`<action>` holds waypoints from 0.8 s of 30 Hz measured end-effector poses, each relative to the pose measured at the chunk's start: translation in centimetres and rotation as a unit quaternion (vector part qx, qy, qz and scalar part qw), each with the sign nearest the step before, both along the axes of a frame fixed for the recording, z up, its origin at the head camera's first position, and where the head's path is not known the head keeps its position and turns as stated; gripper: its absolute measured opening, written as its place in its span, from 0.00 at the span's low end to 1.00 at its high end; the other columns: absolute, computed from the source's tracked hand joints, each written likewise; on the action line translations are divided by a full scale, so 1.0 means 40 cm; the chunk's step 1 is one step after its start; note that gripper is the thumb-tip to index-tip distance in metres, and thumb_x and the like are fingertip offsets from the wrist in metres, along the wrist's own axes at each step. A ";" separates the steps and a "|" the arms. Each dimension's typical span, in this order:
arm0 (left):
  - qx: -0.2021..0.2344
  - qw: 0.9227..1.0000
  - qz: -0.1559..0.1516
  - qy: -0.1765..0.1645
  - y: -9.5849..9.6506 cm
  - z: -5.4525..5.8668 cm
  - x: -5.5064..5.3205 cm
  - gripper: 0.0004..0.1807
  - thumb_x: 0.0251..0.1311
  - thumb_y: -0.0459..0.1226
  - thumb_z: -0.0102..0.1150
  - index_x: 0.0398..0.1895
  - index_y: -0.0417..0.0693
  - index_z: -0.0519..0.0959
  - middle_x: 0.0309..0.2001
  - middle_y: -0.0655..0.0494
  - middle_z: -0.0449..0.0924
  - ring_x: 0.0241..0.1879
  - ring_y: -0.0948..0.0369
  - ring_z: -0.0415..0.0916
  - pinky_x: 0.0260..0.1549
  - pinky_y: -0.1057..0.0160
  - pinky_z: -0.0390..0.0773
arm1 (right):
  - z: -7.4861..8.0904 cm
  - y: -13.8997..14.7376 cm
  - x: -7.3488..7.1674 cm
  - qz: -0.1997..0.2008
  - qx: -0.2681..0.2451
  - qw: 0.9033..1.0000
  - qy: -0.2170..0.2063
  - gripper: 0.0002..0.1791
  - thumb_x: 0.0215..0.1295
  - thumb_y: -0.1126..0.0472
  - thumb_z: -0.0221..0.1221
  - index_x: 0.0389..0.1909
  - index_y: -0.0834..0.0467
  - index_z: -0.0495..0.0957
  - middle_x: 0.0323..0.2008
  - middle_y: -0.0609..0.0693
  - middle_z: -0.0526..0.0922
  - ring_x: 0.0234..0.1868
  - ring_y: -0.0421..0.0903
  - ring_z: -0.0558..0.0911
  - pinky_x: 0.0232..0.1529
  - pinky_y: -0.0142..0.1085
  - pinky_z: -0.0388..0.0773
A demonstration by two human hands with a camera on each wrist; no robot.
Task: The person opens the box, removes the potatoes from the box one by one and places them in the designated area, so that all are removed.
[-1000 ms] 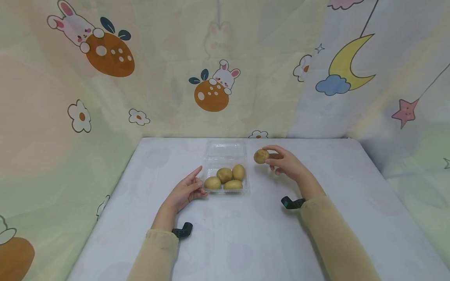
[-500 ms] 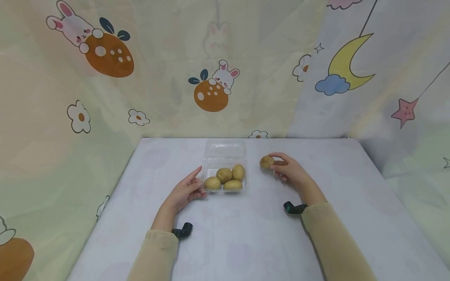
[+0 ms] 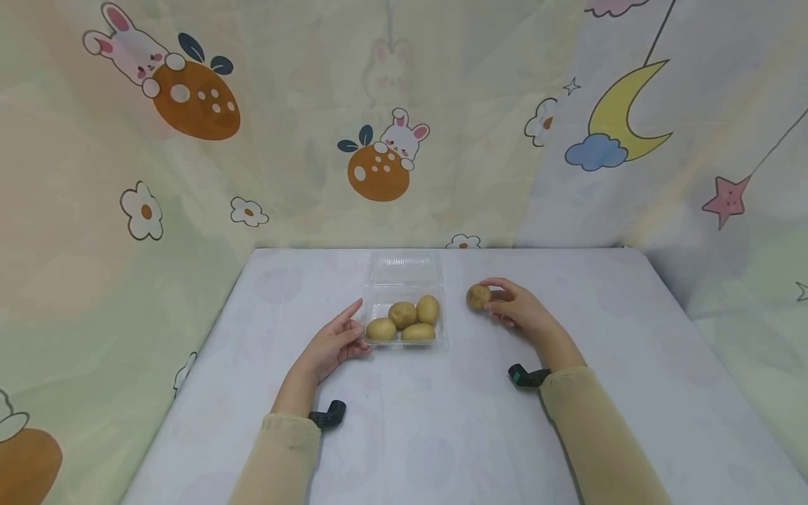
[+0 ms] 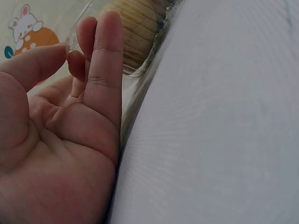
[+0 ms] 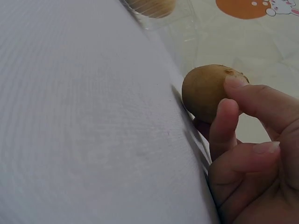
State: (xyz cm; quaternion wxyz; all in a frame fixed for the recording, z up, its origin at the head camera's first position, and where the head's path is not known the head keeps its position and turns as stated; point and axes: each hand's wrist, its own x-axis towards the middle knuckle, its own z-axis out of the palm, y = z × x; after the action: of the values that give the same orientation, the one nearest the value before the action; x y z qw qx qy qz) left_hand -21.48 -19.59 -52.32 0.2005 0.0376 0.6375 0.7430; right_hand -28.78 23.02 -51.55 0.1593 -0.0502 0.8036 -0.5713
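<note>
A clear plastic clamshell box (image 3: 374,308) stands with its lid back on the white table. Several small yellow potatoes (image 3: 402,315) lie inside it. At the box's front left corner is my left hand (image 3: 330,348), its index finger straight along the side. The left wrist view shows the thumb (image 4: 51,60) right at the box's edge and other fingers in front of its wall. To the right of the box, my right hand (image 3: 517,307) pinches a round potato (image 5: 205,91) between thumb and fingers, close over the tabletop.
The table (image 3: 404,435) carries a white cloth. A printed curtain (image 3: 303,126) hangs behind and on both sides. Each wrist wears a black camera, one on the left (image 3: 330,414) and one on the right (image 3: 527,376).
My right hand has moved the potato down toward the table and slightly right, away from the box. The left hand and the box have not moved.
</note>
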 end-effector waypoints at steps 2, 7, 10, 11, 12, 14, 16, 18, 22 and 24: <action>-0.002 1.000 0.000 -0.001 -0.001 -0.001 0.000 0.38 0.69 0.36 0.55 0.78 0.67 0.53 0.39 0.54 0.71 0.36 0.61 0.81 0.49 0.56 0.85 | 0.002 -0.002 0.002 0.002 0.009 1.000 -0.001 0.31 0.62 0.55 0.67 0.65 0.40 0.69 0.65 0.60 0.71 0.25 0.43 0.73 0.20 0.28 0.68; -0.005 1.000 -0.002 -0.001 -0.002 -0.002 -0.002 0.38 0.70 0.36 0.54 0.78 0.67 0.53 0.39 0.54 0.71 0.35 0.61 0.81 0.48 0.57 0.86 | 0.003 -0.007 0.005 0.002 0.014 1.000 -0.002 0.31 0.62 0.56 0.67 0.65 0.41 0.69 0.68 0.60 0.69 0.27 0.44 0.76 0.21 0.30 0.71; -0.003 1.000 -0.005 -0.002 -0.003 -0.003 -0.003 0.38 0.71 0.36 0.53 0.78 0.67 0.52 0.39 0.55 0.71 0.35 0.62 0.81 0.48 0.57 0.85 | 0.000 -0.006 0.005 0.003 0.004 1.000 -0.001 0.31 0.64 0.57 0.65 0.67 0.44 0.68 0.70 0.61 0.66 0.28 0.44 0.78 0.21 0.30 0.73; -0.003 1.000 -0.007 -0.002 -0.003 -0.003 -0.004 0.38 0.71 0.35 0.53 0.79 0.67 0.51 0.39 0.55 0.71 0.35 0.62 0.81 0.48 0.58 0.85 | -0.001 -0.005 0.005 0.001 -0.001 1.000 -0.001 0.31 0.64 0.58 0.65 0.67 0.45 0.67 0.71 0.61 0.65 0.28 0.43 0.78 0.20 0.30 0.73; -0.002 1.000 -0.007 -0.003 -0.003 -0.003 -0.004 0.37 0.71 0.35 0.52 0.79 0.67 0.51 0.39 0.55 0.71 0.35 0.62 0.81 0.48 0.58 0.85 | -0.001 -0.004 0.005 -0.002 -0.006 1.000 -0.002 0.31 0.64 0.58 0.65 0.67 0.45 0.66 0.71 0.60 0.64 0.27 0.43 0.78 0.20 0.30 0.73; -0.001 1.000 -0.009 -0.005 -0.003 -0.001 -0.005 0.37 0.72 0.34 0.51 0.79 0.66 0.50 0.39 0.55 0.71 0.35 0.62 0.81 0.48 0.58 0.86 | -0.001 -0.004 0.006 -0.008 -0.018 1.000 -0.005 0.31 0.65 0.59 0.64 0.67 0.46 0.66 0.72 0.59 0.63 0.27 0.43 0.78 0.19 0.29 0.72; -0.001 1.000 -0.011 -0.005 -0.003 0.003 -0.004 0.37 0.72 0.33 0.50 0.79 0.65 0.49 0.39 0.55 0.71 0.35 0.62 0.81 0.48 0.58 0.86 | 0.000 -0.004 0.007 -0.012 -0.028 0.999 -0.007 0.31 0.66 0.60 0.64 0.67 0.47 0.65 0.72 0.59 0.62 0.27 0.43 0.78 0.19 0.29 0.72; -0.003 1.000 -0.013 -0.005 -0.001 0.012 -0.001 0.37 0.73 0.32 0.49 0.79 0.63 0.49 0.39 0.55 0.71 0.35 0.62 0.81 0.48 0.58 0.85 | 0.002 -0.004 0.009 -0.011 -0.036 0.999 -0.008 0.32 0.66 0.60 0.63 0.69 0.48 0.64 0.72 0.59 0.61 0.29 0.43 0.80 0.19 0.30 0.72; -0.003 1.000 -0.017 -0.004 0.004 0.037 0.011 0.37 0.72 0.31 0.48 0.80 0.60 0.48 0.39 0.54 0.70 0.35 0.62 0.81 0.49 0.58 0.85 | 0.003 -0.002 0.010 -0.008 -0.035 0.999 -0.009 0.36 0.66 0.60 0.63 0.72 0.47 0.61 0.72 0.60 0.62 0.28 0.43 0.80 0.18 0.31 0.73; -0.002 1.000 -0.017 -0.002 0.006 0.046 0.016 0.37 0.72 0.31 0.48 0.80 0.59 0.48 0.39 0.55 0.70 0.35 0.62 0.81 0.48 0.59 0.85 | 0.003 -0.002 0.011 -0.006 -0.027 1.000 -0.009 0.36 0.66 0.60 0.63 0.73 0.46 0.62 0.71 0.59 0.63 0.27 0.42 0.79 0.19 0.31 0.74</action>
State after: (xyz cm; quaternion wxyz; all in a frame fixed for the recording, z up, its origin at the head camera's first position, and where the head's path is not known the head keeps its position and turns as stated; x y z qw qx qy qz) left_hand -20.85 -19.36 -50.49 0.2150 0.0465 0.6376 0.7383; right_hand -28.35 22.94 -51.44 0.1616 -0.0441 0.7867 -0.5941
